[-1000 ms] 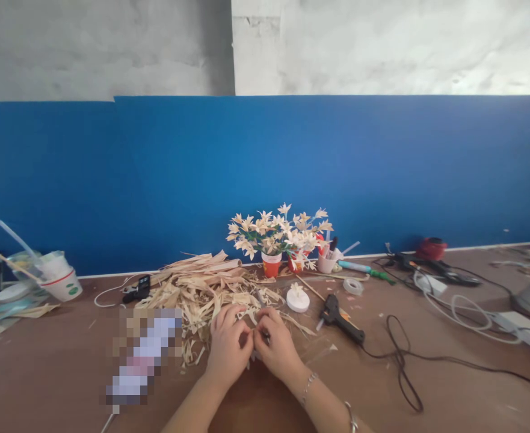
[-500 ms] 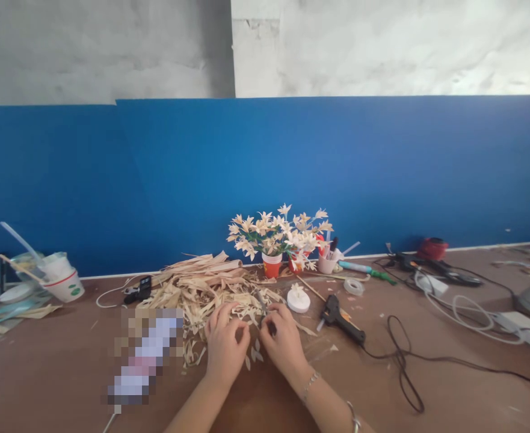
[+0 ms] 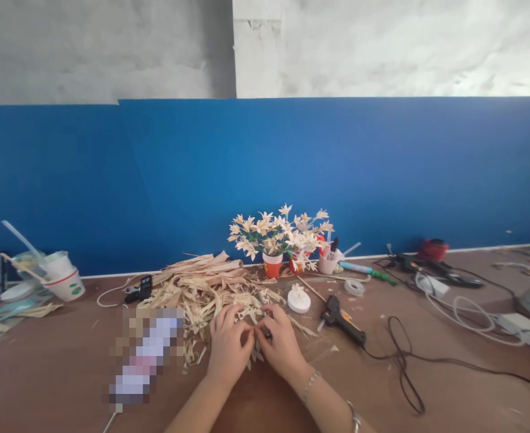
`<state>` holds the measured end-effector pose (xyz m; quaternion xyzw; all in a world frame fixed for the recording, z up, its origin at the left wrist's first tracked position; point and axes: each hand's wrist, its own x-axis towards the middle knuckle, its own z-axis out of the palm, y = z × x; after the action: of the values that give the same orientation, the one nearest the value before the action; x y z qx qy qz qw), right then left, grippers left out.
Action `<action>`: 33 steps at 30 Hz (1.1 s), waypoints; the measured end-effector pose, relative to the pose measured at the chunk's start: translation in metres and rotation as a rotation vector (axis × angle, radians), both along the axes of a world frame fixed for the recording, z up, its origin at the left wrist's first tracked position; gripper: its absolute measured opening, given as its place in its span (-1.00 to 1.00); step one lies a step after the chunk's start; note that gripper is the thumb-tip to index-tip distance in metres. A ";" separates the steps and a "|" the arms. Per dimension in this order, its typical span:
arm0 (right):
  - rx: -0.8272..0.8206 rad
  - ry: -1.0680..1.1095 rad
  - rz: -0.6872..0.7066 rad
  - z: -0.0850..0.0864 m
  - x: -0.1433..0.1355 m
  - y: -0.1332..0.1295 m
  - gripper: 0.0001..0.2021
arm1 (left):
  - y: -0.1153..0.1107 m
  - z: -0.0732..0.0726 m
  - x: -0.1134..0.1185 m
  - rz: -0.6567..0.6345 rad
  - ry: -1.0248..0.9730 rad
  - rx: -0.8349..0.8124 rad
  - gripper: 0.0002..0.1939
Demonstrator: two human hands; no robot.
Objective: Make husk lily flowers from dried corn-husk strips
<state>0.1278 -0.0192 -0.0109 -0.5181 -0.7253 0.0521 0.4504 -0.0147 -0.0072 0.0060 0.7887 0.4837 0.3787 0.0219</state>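
A blue partition (image 3: 265, 168) is set behind the brown bench (image 3: 66, 367). A heap of dried husk strips (image 3: 197, 288) is spread beyond the hands; past it, pale flowers (image 3: 265, 226) are held in 2 red cups (image 3: 272, 267). The left hand (image 3: 229, 349) and right hand (image 3: 280, 344) are curled close together, thumbs brought to fingers; whether anything is pinched cannot be told. A dark object (image 3: 268, 334) is partly hidden by the right hand. To the right, a glue gun (image 3: 343, 322) is laid near a round white lid (image 3: 299, 307). Small pale petals (image 3: 257, 354) are seen below the fingertips.

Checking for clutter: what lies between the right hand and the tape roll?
Head view: the black glue gun, with a pale strip nearer the right hand.
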 end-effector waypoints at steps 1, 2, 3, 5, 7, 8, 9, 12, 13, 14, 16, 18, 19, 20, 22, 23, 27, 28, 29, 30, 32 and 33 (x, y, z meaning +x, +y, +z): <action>0.007 -0.003 -0.002 0.000 -0.001 0.000 -0.89 | -0.001 0.000 0.001 0.016 -0.005 -0.005 -0.86; 0.015 -0.004 -0.006 0.000 -0.002 0.000 -0.89 | -0.003 0.001 0.003 0.036 -0.010 -0.009 -0.85; 0.022 -0.006 -0.011 0.000 -0.003 0.000 -0.89 | -0.004 0.001 0.004 0.058 -0.015 -0.012 -0.85; 0.032 -0.013 -0.022 0.000 -0.004 0.000 -0.89 | -0.006 0.001 0.006 0.097 -0.018 -0.019 -0.84; 0.031 -0.029 -0.026 0.000 -0.004 0.000 -0.89 | -0.006 0.001 0.007 0.117 -0.009 -0.027 -0.83; 0.028 -0.038 -0.026 -0.001 -0.004 0.000 -0.89 | -0.007 0.001 0.007 0.125 -0.003 -0.033 -0.83; 0.023 -0.046 -0.027 -0.001 -0.004 -0.001 -0.89 | -0.007 0.000 0.008 0.132 0.004 -0.039 -0.83; 0.010 -0.065 -0.041 -0.002 -0.006 -0.001 -0.88 | -0.007 -0.001 0.008 0.154 0.023 -0.040 -0.84; 0.008 -0.071 -0.048 -0.003 -0.006 -0.001 -0.88 | -0.007 -0.002 0.008 0.160 0.029 -0.031 -0.85; 0.010 -0.074 -0.061 -0.003 -0.006 -0.001 -0.87 | -0.007 -0.002 0.008 0.168 0.036 -0.021 -0.85; 0.010 -0.070 -0.103 -0.003 -0.007 -0.001 -0.86 | -0.006 -0.002 0.006 0.194 0.050 -0.007 -0.85; 0.000 -0.057 -0.143 -0.002 -0.006 0.000 -0.85 | -0.004 -0.002 0.004 0.216 0.058 -0.012 -0.86; -0.009 -0.052 -0.151 -0.003 -0.005 0.000 -0.85 | -0.003 -0.002 0.003 0.216 0.057 -0.019 -0.87; -0.019 -0.050 -0.147 -0.003 -0.005 0.001 -0.85 | -0.002 -0.002 0.002 0.209 0.051 -0.028 -0.90; -0.034 -0.056 -0.120 -0.004 -0.004 0.001 -0.87 | 0.000 -0.002 0.000 0.170 0.036 -0.048 -0.91; -0.040 -0.060 -0.105 -0.004 -0.003 0.002 -0.87 | 0.000 -0.002 0.000 0.146 0.033 -0.056 -0.91; -0.066 -0.081 -0.077 -0.004 0.001 0.003 -0.84 | 0.004 -0.006 -0.003 0.097 0.052 -0.065 -0.84; -0.077 -0.094 -0.073 -0.003 0.003 0.003 -0.82 | 0.005 -0.007 -0.004 0.105 0.060 -0.066 -0.83; -0.094 -0.114 -0.067 -0.003 0.005 0.003 -0.81 | 0.006 -0.009 -0.005 0.112 0.071 -0.068 -0.82; -0.116 -0.140 -0.056 -0.002 0.007 0.002 -0.80 | 0.008 -0.010 -0.006 0.115 0.087 -0.070 -0.82; -0.172 -0.199 -0.016 -0.002 0.011 0.000 -0.80 | 0.010 -0.013 -0.008 0.104 0.129 -0.078 -0.83; -0.198 -0.223 0.007 -0.003 0.011 -0.001 -0.80 | 0.010 -0.015 -0.008 0.097 0.149 -0.081 -0.83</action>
<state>0.1393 -0.0199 -0.0137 -0.5600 -0.7638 0.0670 0.3137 -0.0227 0.0031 -0.0087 0.7887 0.5367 0.2999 -0.0007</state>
